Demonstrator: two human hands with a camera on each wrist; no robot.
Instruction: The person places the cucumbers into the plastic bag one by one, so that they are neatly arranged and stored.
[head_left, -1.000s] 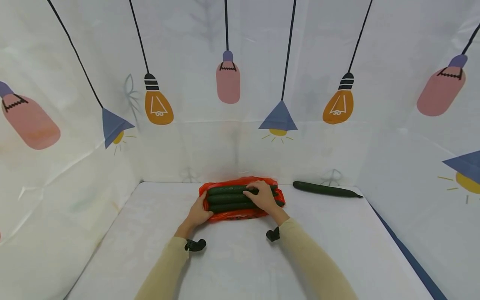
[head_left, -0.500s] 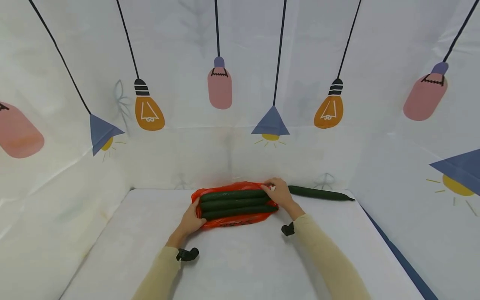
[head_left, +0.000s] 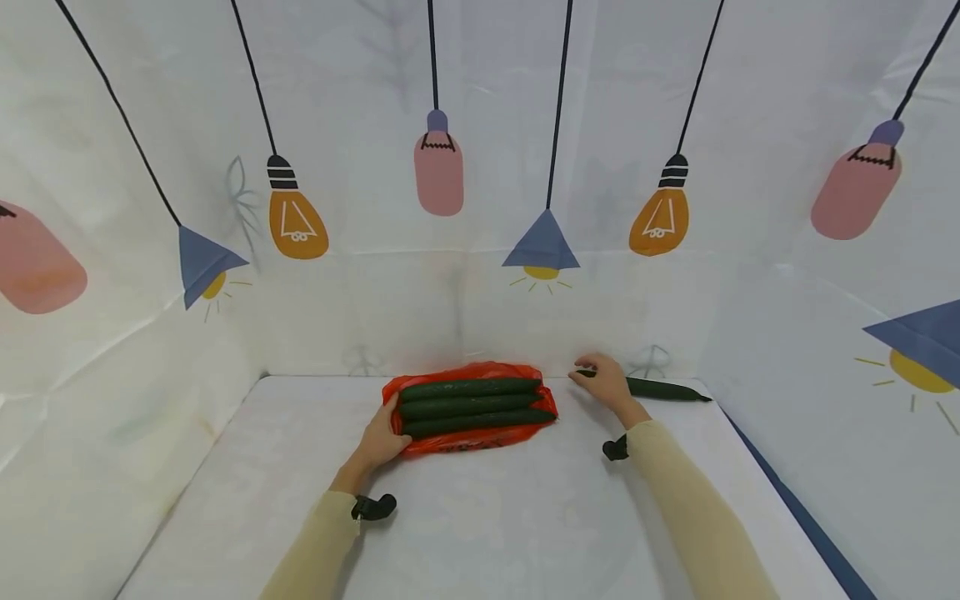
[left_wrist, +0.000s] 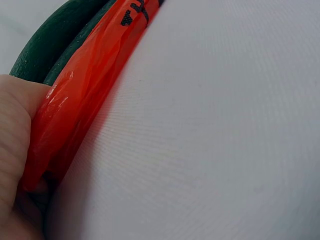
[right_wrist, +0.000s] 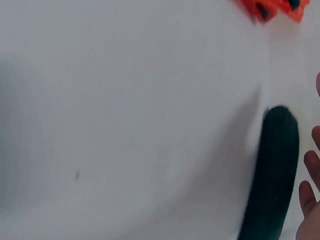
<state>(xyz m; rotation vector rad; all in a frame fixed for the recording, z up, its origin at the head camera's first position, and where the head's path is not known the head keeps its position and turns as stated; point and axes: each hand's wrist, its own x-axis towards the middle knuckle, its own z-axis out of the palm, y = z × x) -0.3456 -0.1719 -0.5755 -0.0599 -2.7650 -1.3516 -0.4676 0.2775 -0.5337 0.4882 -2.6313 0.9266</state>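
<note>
Three dark green cucumbers lie side by side on a crumpled red plastic bag at the back of the table. My left hand grips the bag's left end; its thumb presses the red plastic in the left wrist view, and its other fingers are mostly hidden. Over the left end of a lone cucumber, to the right of the bag, hovers my right hand, fingers loosely bent. The right wrist view shows a gap between those fingertips and the cucumber.
A white table carries everything. Behind it stands a white sheet wall printed with hanging lamps, close to the bag and the lone cucumber. More sheeting rises on the left and right sides.
My right hand has moved right, from above the bagged cucumbers past the bag's right end to the lone cucumber. My left hand stays on the bag. The head view has shifted slightly.
</note>
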